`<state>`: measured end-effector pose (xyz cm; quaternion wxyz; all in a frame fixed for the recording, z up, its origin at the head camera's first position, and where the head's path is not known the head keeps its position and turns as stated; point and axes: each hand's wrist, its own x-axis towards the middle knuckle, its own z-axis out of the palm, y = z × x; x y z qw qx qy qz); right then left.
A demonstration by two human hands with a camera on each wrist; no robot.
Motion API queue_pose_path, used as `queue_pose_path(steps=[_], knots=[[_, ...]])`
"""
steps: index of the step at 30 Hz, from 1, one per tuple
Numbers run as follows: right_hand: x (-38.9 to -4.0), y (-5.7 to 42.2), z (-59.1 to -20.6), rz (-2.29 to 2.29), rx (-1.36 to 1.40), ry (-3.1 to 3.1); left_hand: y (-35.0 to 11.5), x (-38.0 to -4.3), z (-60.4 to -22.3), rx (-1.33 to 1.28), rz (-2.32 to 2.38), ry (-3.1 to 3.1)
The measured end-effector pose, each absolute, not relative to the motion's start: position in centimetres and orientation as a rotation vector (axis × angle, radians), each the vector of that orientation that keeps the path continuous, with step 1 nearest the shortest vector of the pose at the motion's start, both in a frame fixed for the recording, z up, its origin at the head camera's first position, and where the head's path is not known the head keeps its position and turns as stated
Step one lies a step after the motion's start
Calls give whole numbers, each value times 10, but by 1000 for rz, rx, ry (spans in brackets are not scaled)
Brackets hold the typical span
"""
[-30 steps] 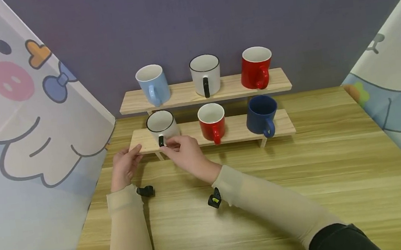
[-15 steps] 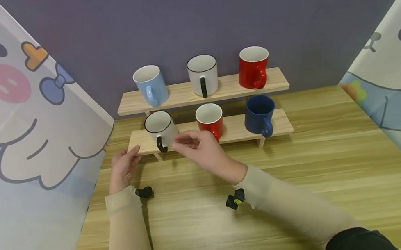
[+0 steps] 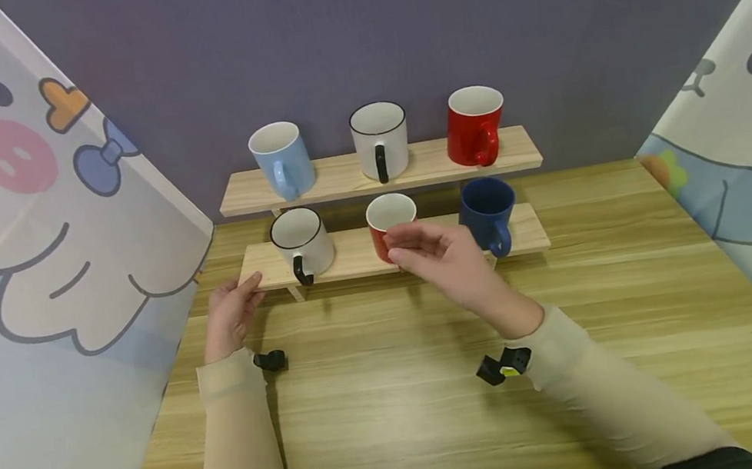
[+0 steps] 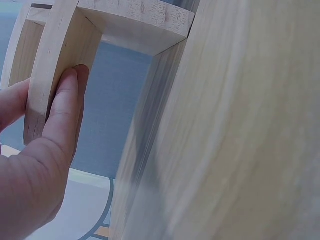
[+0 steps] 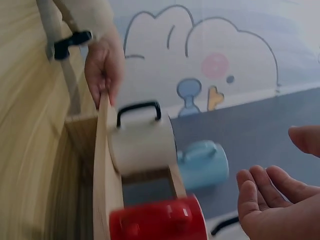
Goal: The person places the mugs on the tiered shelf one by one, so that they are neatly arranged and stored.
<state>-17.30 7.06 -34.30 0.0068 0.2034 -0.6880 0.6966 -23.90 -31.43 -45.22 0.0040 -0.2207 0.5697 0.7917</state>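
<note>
With thumb above and fingers below, my left hand [image 3: 230, 313] pinches the left end of the lower shelf board [image 3: 357, 256]; the left wrist view shows the fingers [image 4: 62, 112] against its underside. My right hand [image 3: 449, 265] holds nothing, its fingers loosely bent in front of the lower red mug [image 3: 379, 238], partly covering it. Left of that mug stands a white mug [image 3: 304, 246] with black rim and handle, and to the right a dark blue mug [image 3: 485, 214]. In the right wrist view the right fingers [image 5: 265, 190] are apart from the mugs.
On the upper shelf board [image 3: 341, 176] stand a light blue mug [image 3: 284, 161], another black-rimmed white mug [image 3: 387, 144] and a taller red mug [image 3: 472, 131]. The rack stands on a wooden table [image 3: 366, 390] before a grey wall [image 3: 298, 42]. Cartoon panels [image 3: 23, 251] flank both sides.
My right hand has let go of the lower white mug's handle and moved right, to the lower red mug. That white mug's handle has shifted slightly. The left hand keeps its place on the board.
</note>
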Motion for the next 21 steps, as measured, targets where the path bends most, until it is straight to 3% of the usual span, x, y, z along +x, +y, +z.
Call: queue_pose_path(steps=[21], knots=[[-166, 188, -353, 2041, 536, -2092, -316, -239, -453, -700, 2494, 1764]])
